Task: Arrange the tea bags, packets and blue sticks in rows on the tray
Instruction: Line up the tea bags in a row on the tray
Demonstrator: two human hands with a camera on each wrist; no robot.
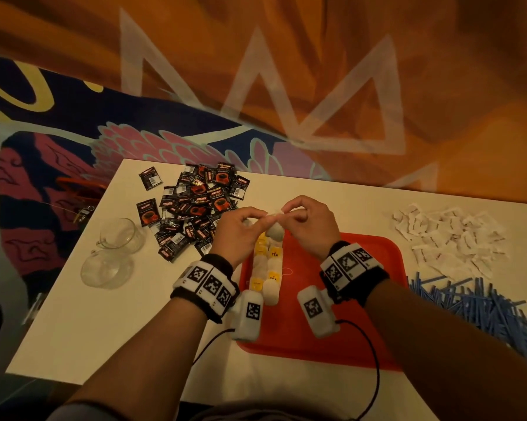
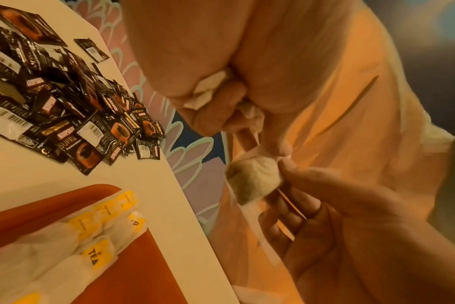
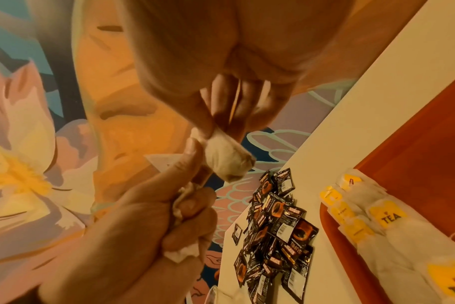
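Above the far edge of the red tray (image 1: 362, 299) both hands hold one white tea bag (image 1: 275, 231). My left hand (image 1: 257, 218) pinches its top and also keeps crumpled white paper (image 2: 210, 90) in its curled fingers. My right hand (image 1: 289, 212) pinches the same top from the other side. The bag (image 2: 255, 179) hangs free between them, also seen as the tea bag (image 3: 229, 160) in the right wrist view. Two columns of tea bags with yellow tags (image 1: 268, 268) lie on the tray's left part. A pile of black coffee packets (image 1: 195, 205) lies at the far left, and blue sticks (image 1: 475, 308) are heaped at the right.
A heap of torn white paper wrappers (image 1: 447, 235) lies at the far right of the white table (image 1: 104, 323). Two clear glass cups (image 1: 119, 235) stand near the table's left edge. A patterned carpet (image 1: 58, 165) lies beyond the table.
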